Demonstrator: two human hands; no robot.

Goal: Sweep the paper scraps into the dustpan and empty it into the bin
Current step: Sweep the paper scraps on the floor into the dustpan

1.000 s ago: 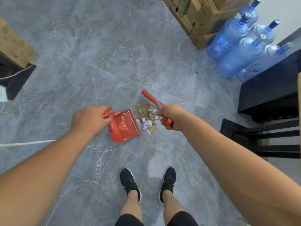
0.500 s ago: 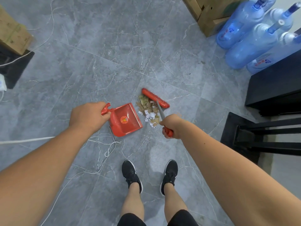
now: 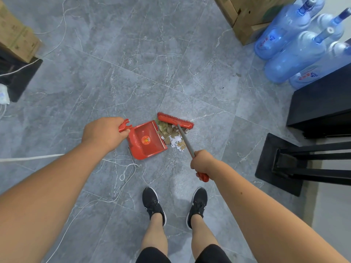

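We grip the red dustpan (image 3: 147,141) by its forked handle with our left hand (image 3: 103,132), fingers curled round it. The pan lies on the grey marbled floor (image 3: 133,73) with its open lip turned to the right, toward the paper scraps (image 3: 173,136). The scraps, brown and white bits, sit in a small heap on the floor just beside that lip, some touching its edge. We cannot tell whether any have got inside the pan.

Our right hand (image 3: 203,161) is closed round the brush's grey shaft, near its red end cap, which sticks out below the fist. The red brush (image 3: 174,120) has its bristled head down on the floor at the far side of the heap, so the scraps lie between the head and the dustpan, with the shaft crossing above them.

Our feet in black shoes (image 3: 153,204) stand below the pan and heap. A white cord (image 3: 123,171) loops over the tiles near the dustpan's near corner. Blue water bottles (image 3: 292,54) stand at upper right beside cardboard boxes (image 3: 247,16), with a black cabinet (image 3: 322,97) and a black stand base (image 3: 281,164) along the right edge. Another cardboard box (image 3: 15,38) sits at upper left.
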